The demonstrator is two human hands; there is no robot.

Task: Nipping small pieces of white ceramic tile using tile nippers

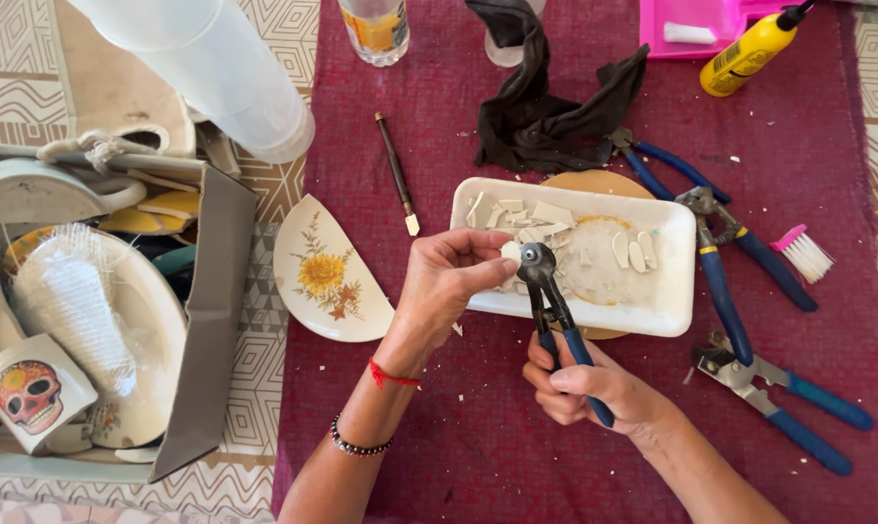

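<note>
Now, nippers point(548, 296) on ceramic shard point(510, 251).

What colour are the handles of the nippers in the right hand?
Blue handles on the nippers, held by the right hand; head view.

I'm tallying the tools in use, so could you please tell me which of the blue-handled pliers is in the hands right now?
The blue-handled wheeled nippers, gripped by the right hand over the white rectangular tray; the other three lie untouched on the maroon cloth.
</note>
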